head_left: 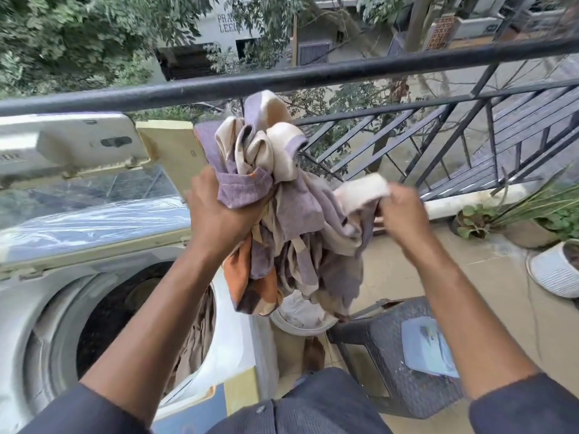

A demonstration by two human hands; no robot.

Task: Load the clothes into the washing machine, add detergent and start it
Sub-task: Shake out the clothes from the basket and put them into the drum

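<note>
A bunched cloth (297, 214) in purple, cream and orange patches hangs in mid-air in front of me. My left hand (219, 208) grips it at a purple fold, and my right hand (398, 211) holds a cream edge of it. The cloth sits just right of the top-loading washing machine (37, 302), whose lid (72, 145) stands raised. Its round drum opening (125, 311) is below my left forearm, with some brownish fabric (194, 336) hanging at the drum's right side.
A black balcony railing (344, 73) runs across ahead. A dark plastic stool (385, 349) with a blue packet (426, 349) on it stands at lower right. A white bucket (300, 314) sits under the cloth. Potted plants (554, 267) line the right side.
</note>
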